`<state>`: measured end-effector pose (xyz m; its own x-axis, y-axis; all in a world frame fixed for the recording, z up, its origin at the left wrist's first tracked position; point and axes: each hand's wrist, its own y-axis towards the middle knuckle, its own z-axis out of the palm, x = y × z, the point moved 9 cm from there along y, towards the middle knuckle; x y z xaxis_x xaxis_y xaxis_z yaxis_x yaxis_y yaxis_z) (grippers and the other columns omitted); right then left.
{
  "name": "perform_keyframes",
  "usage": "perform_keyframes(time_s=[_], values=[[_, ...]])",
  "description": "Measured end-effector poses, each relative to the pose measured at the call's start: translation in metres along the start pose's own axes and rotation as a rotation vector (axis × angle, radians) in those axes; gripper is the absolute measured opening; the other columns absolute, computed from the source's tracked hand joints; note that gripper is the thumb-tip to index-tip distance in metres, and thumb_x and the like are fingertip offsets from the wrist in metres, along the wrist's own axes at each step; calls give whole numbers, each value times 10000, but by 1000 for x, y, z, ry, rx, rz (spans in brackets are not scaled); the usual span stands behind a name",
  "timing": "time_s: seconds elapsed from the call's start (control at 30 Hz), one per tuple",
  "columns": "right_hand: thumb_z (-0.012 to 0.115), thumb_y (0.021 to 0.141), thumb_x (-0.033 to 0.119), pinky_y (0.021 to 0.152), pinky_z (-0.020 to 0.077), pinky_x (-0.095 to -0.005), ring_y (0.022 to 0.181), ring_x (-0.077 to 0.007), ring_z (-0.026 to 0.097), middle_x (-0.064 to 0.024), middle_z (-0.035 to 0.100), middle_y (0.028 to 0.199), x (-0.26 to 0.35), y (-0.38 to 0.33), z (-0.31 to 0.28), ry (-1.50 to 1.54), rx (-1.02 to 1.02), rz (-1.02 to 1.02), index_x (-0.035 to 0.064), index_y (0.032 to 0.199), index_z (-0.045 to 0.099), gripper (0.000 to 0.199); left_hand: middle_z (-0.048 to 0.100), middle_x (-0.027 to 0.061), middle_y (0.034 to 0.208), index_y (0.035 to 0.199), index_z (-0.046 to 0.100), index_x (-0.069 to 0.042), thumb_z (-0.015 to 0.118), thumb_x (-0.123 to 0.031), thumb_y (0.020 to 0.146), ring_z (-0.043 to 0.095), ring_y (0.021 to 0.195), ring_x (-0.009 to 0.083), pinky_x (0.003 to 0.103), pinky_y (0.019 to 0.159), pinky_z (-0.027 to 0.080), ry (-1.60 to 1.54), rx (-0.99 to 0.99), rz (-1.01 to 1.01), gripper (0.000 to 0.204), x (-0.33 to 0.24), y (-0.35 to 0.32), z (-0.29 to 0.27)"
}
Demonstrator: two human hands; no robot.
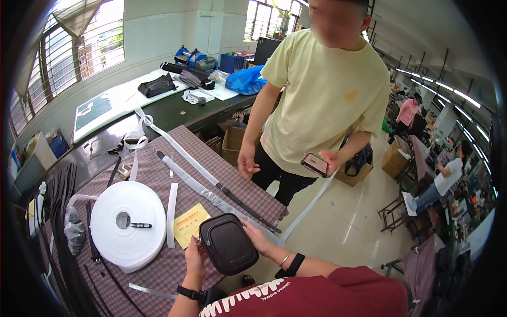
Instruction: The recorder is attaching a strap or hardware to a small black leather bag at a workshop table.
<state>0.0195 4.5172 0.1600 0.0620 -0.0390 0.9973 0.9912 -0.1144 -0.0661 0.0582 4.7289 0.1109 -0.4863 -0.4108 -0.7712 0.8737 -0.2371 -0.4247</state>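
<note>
Between half-curled hands point(195, 257) point(259, 240), a dark bag point(231, 244).

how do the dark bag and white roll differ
The bag is dark; the roll is white. The bag is a rounded rectangle, the roll a disc with a central hole. The bag is held between the left hand and right hand; the roll lies on the checked cloth. Both have rounded outlines.

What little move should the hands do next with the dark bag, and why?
Maybe shift the dark bag left, over the checkered cloth: the left hand and right hand hold it by the cloth's edge, with floor showing beyond.
</note>
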Motion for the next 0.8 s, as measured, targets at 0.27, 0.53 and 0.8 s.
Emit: perform_keyframes(time_s=[0.27, 0.53, 0.8], values=[[397, 947, 266, 997, 313, -294, 1205, -225, 430, -169, 455, 1295, 15, -4, 6, -254, 13, -72, 35, 1354, 323, 473, 571, 37, 972, 1227, 492, -118, 361, -433, 948, 557, 782, 109, 263, 640, 464, 114, 3, 54, 441, -1, -12, 13], [416, 936, 231, 995, 329, -315, 1215, -254, 434, -166, 447, 1314, 34, -14, 21, -410, 30, -157, 63, 1372, 295, 483, 533, 74, 1199, 1266, 433, -51, 344, -425, 953, 504, 1099, 190, 336, 904, 422, 113, 43, 240, 495, 1, 1, 5], [466, 915, 256, 1011, 319, -329, 1241, -252, 400, -205, 410, 1325, 7, -12, 21, -297, 26, -43, -2, 1368, 257, 562, 463, 74, 1283, 1306, 386, -24, 357, -378, 959, 427, 1177, 189, 318, 1009, 325, 3, 106, 73, 496, -18, -33, 25]])
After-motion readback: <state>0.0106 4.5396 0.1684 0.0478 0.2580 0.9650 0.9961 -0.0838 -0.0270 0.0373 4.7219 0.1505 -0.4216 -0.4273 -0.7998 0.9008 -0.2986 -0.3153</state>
